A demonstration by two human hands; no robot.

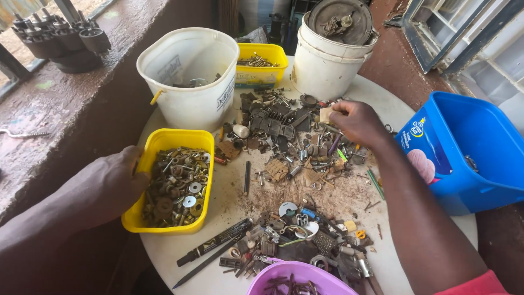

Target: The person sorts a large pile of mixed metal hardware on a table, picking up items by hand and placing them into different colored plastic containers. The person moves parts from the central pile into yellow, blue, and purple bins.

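My left hand [117,180] grips the left rim of a yellow tub [164,141] filled with washers, nuts and other rusty metal bits. My right hand [357,121] reaches over a heap of mixed scrap hardware [284,134] on a round white table [382,98]; its fingers pinch a small pale piece [326,114] above the heap. A second pile of small parts [305,235] lies nearer to me.
A white bucket [188,76] and a second yellow tub [261,65] stand at the back, beside stacked white buckets [327,60] with a metal lid on top. A blue tub [469,150] sits at the right edge, a purple bowl [297,276] at the near edge. A black marker [218,240] lies by the yellow tub.
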